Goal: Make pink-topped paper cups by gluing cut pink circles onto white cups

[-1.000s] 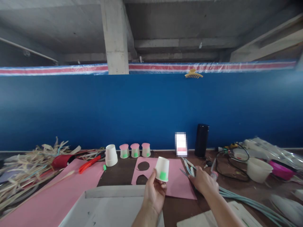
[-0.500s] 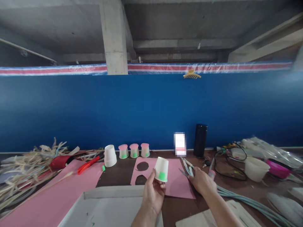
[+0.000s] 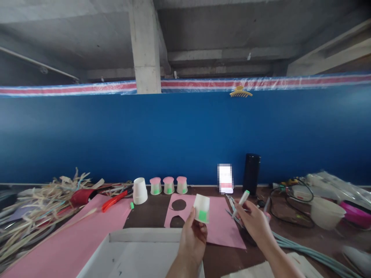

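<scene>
Left hand grasps a cup, rim down and slightly tilted, above the pink sheet, a green patch showing near the rim. Right hand grips a marker, green end up, apart from the cup. Behind, three pink-topped cups stand in a row, a white cup to one side and a small green piece near its base.

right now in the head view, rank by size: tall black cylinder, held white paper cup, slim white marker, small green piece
Largest: tall black cylinder
then held white paper cup
then slim white marker
smallest: small green piece
</scene>
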`<state>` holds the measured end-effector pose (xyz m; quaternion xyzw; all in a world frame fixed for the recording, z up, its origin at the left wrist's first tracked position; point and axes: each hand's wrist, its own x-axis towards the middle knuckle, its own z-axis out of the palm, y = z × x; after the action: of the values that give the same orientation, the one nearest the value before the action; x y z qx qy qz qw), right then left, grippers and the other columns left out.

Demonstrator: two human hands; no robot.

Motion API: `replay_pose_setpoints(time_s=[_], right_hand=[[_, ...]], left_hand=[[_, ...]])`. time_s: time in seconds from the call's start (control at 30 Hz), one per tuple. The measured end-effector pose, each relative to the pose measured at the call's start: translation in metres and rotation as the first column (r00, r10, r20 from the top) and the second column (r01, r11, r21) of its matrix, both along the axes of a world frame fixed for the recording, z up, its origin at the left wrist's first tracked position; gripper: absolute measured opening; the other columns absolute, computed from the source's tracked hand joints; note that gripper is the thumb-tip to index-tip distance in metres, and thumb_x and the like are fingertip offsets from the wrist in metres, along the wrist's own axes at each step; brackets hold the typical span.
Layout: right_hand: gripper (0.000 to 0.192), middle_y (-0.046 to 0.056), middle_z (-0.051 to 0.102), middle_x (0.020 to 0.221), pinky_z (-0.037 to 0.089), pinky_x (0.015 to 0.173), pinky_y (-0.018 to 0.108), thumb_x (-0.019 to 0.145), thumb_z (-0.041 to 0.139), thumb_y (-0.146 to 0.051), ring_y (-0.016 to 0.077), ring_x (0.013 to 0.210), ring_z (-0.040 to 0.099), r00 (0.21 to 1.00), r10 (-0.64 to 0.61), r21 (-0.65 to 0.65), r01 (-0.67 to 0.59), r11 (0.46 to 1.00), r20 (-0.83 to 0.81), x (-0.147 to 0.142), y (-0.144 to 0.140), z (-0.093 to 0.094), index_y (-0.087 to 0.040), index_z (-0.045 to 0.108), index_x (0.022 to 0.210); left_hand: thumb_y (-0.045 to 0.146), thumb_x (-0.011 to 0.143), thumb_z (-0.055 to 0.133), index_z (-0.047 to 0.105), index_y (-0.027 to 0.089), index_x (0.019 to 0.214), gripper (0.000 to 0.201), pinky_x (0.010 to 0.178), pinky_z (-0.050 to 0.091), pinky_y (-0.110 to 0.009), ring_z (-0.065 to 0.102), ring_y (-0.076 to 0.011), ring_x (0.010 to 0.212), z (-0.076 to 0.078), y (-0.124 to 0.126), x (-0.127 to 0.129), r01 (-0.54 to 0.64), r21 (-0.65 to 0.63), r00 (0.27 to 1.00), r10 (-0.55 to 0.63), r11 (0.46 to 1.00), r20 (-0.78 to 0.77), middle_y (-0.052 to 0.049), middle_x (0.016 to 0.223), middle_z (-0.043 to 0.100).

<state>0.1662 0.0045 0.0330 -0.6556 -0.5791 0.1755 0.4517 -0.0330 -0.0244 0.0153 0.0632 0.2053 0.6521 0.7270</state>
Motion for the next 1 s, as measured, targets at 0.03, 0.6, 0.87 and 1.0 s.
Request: replay_pose_setpoints(time_s=[0.03,0.6,0.87,1.0], right_hand=[[0.041,0.004,0.069,0.067,0.049,0.053,0.028,0.080,0.049,-0.052,0.0209,0.059,0.065,0.989,0.039,0.060,-0.030,0.998,-0.141,-0.003,-0.002,0.002,-0.017,0.062,0.097],[0.020,0.009,0.063,0.100,0.050,0.077,0.033,0.088,0.051,-0.032,0.0219,0.091,0.061,0.969,0.235,0.512,-0.243,0.824,0.081,-0.056,-0.044,0.007,-0.020,0.058,0.103],[0.021,0.009,0.063,0.100,0.050,0.080,0.032,0.090,0.049,-0.032,0.0210,0.091,0.062,0.975,0.199,0.529,-0.223,0.819,0.103,-0.059,-0.045,0.008,-0.020,0.058,0.104],[0.018,0.007,0.064,0.099,0.049,0.081,0.032,0.090,0.049,-0.029,0.0205,0.092,0.061,0.972,0.167,0.557,-0.233,0.797,0.168,-0.061,-0.048,0.014,-0.020,0.060,0.101]], left_hand=[[0.025,0.071,0.073,0.060,0.011,0.090,0.027,0.039,0.039,-0.015,0.048,-0.0049,0.047,-0.001,0.000,0.000,0.006,-0.012,1.000,-0.006,1.000,-0.002,-0.001,0.065,0.058],[0.032,0.073,0.072,0.056,0.012,0.080,0.026,0.040,0.038,-0.014,0.044,-0.0040,0.044,-0.007,-0.001,0.013,-0.030,-0.067,0.998,0.026,0.997,-0.055,0.003,0.056,0.049],[0.031,0.076,0.069,0.055,0.013,0.080,0.023,0.040,0.039,-0.014,0.045,-0.0043,0.045,-0.008,-0.003,0.015,-0.026,-0.083,0.999,0.023,0.996,-0.043,0.003,0.056,0.048],[0.028,0.077,0.068,0.056,0.013,0.085,0.021,0.039,0.039,-0.014,0.044,-0.0036,0.044,-0.007,-0.005,0.015,-0.040,-0.097,0.999,0.036,0.994,-0.035,0.004,0.056,0.046]])
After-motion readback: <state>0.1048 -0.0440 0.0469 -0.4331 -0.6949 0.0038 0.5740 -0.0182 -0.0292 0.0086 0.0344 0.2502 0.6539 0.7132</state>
